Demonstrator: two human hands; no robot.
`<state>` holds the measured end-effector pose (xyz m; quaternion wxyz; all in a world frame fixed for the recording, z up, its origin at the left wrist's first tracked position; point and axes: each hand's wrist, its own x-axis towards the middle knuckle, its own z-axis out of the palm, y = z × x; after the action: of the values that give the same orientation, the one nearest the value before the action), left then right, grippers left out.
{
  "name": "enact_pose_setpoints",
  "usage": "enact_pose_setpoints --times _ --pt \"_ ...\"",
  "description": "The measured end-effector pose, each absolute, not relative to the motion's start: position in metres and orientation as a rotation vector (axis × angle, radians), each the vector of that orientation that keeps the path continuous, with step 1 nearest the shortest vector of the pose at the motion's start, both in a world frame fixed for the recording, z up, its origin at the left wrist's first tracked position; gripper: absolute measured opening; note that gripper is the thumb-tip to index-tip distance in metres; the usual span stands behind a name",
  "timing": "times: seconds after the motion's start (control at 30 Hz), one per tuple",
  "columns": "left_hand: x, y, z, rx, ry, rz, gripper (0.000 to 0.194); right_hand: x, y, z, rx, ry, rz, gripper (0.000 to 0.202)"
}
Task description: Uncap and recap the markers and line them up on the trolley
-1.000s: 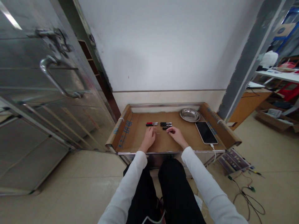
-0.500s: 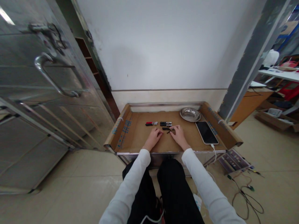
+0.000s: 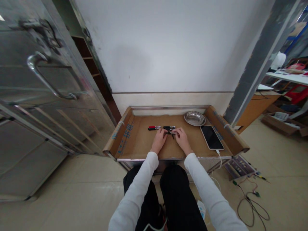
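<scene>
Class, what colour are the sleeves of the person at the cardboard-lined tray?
White; the sleeves show best in the head view.

The left sleeve (image 3: 136, 189) and right sleeve (image 3: 210, 187) were long, white and plain, with soft creases, and reached the wrists. The left hand (image 3: 159, 140) and right hand (image 3: 182, 140) were bare. The trousers (image 3: 179, 195) were black, their finer detail lost in the dark cloth.

Can see a shiny round metal bowl (image 3: 194, 118) just beyond a black-screened, pale-edged phone (image 3: 212, 138) with a white cable (image 3: 220, 158). Also see a grey metal door (image 3: 16, 80) with a curved silver handle (image 3: 44, 82), far left.
</scene>
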<state>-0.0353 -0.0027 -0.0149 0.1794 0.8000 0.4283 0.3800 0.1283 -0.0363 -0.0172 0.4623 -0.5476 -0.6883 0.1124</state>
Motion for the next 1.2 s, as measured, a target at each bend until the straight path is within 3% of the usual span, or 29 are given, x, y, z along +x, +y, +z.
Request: enact_pose_setpoints --times 0.43,0.57,0.77,0.9,1.2 --pt "-0.033 -0.002 -0.013 2.315 1.425 1.057 0.017 0.123 -0.043 -0.015 -1.59 -1.86 0.072 0.017" --pt "-0.031 -0.005 -0.006 2.339 1.44 1.069 0.026 0.122 -0.04 -0.018 -1.613 -1.795 0.062 0.021" --pt "-0.032 -0.009 -0.002 2.435 1.51 0.984 0.006 0.124 -0.038 -0.021 -1.519 -1.722 0.06 0.02" --pt "-0.03 -0.01 -0.006 2.501 1.529 0.93 0.015 0.125 -0.04 -0.021 -1.602 -1.765 0.014 0.02" --pt "-0.027 -0.012 -0.001 2.485 1.63 0.971 0.014 0.127 -0.035 -0.027 -1.638 -1.758 0.064 0.024"
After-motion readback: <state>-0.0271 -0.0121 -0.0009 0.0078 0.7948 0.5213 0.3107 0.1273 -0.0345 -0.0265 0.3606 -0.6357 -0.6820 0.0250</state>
